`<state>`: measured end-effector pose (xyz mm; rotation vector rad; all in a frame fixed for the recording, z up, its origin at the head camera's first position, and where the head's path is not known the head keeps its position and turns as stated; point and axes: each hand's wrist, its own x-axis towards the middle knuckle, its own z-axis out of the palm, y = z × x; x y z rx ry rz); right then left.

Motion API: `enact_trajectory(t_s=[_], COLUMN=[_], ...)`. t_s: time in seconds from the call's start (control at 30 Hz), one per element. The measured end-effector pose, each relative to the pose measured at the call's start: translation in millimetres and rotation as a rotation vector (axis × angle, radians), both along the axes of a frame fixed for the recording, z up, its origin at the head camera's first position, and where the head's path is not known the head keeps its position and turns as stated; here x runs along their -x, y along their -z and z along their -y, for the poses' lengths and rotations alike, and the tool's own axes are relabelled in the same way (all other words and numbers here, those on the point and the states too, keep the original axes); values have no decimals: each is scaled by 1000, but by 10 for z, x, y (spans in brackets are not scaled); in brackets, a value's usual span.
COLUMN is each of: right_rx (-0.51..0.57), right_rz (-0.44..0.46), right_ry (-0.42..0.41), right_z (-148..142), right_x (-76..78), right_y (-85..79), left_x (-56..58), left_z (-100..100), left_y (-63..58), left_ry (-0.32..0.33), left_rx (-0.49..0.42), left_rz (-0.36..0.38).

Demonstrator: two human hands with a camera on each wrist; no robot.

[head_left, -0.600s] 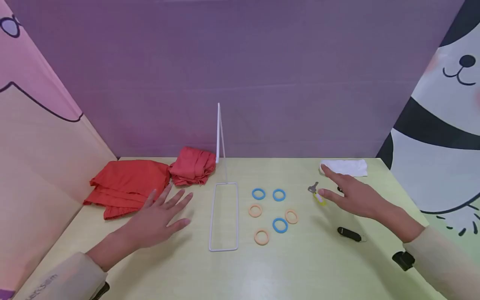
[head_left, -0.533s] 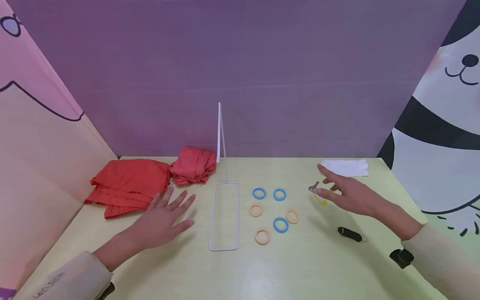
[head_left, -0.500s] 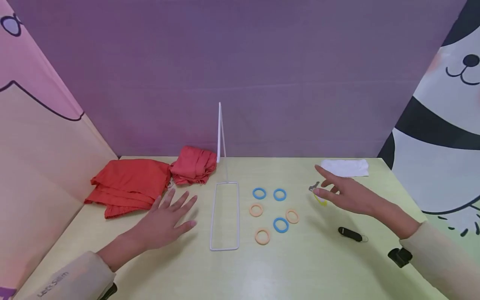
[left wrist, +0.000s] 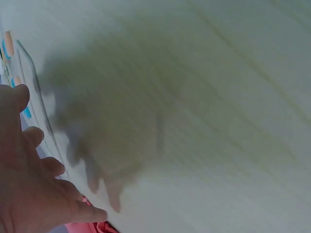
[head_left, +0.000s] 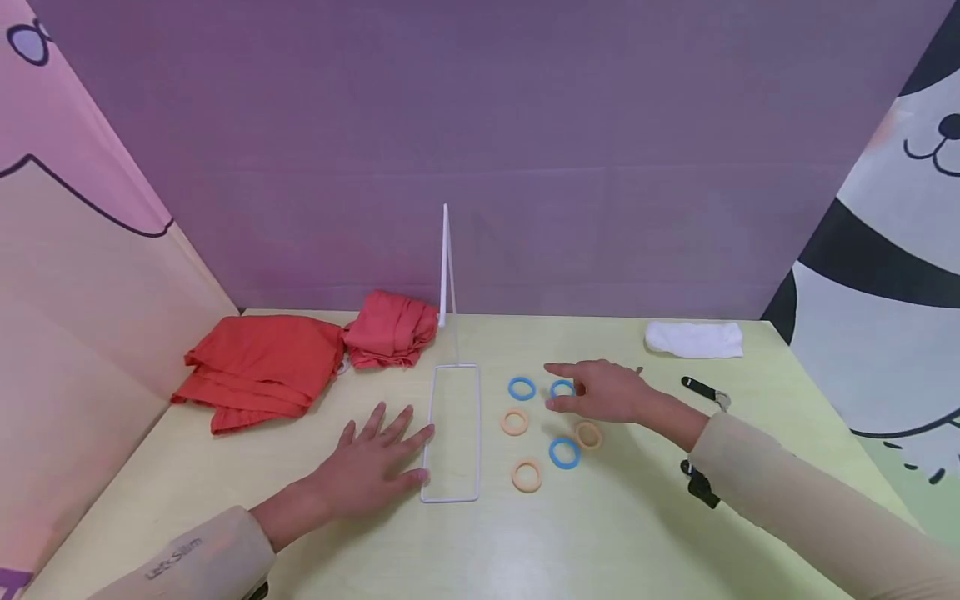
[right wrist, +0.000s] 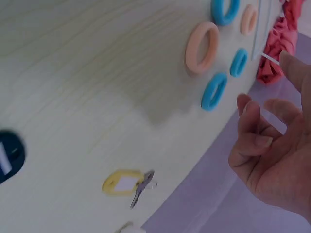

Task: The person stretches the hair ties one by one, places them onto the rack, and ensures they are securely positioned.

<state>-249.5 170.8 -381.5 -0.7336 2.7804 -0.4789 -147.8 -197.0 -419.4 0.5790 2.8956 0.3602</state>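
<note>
My left hand [head_left: 367, 471], fingers spread, is at the left side of a white wire stand [head_left: 477, 433]; the left wrist view shows its shadow on the table, and I cannot tell whether a fingertip touches the wire. My right hand [head_left: 607, 392] hovers beside several blue and peach rings, index finger stretched out, other fingers loosely bent, nothing held. It partly covers one blue ring [head_left: 557, 383] in the head view. Another blue ring [head_left: 510, 388], a lower blue ring [head_left: 551, 454] and peach rings [head_left: 514, 475] lie flat between the stand and this hand.
Folded red cloths [head_left: 262, 367] lie at the back left. A white cloth [head_left: 693, 339] and a black fob [head_left: 697, 387] with metal lie at the right. In the right wrist view, a key [right wrist: 141, 190] has a yellow tag [right wrist: 111, 185]. A purple backdrop [head_left: 600, 167] stands behind.
My right hand has moved left from the key toward the rings, uncovering the white cloth and a black fob. My left hand has moved right and nearer to me, up to the wire stand.
</note>
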Motion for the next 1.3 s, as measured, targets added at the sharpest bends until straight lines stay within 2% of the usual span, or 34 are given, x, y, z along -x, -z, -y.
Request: enact_trajectory(t_s=[0.17, 0.4, 0.67, 0.87, 1.1, 1.3], right_rx=[-98, -129, -197, -218, -231, -233], right_rz=[-77, -119, -136, -116, -96, -156], right_ry=[-18, -16, -2, 16, 21, 2], right_z=[214, 366, 478, 535, 590, 609], right_x=[96, 152, 192, 236, 241, 247], right_y=[117, 164, 211, 239, 209, 229], left_x=[8, 5, -11, 6, 8, 21], left_z=[-15, -17, -23, -25, -22, -15], left_y=[41, 85, 120, 129, 94, 93], left_ry=[13, 19, 26, 10, 15, 20], left_rx=[7, 16, 22, 44, 39, 59], left_rz=[-26, -44, -54, -44, -26, -12])
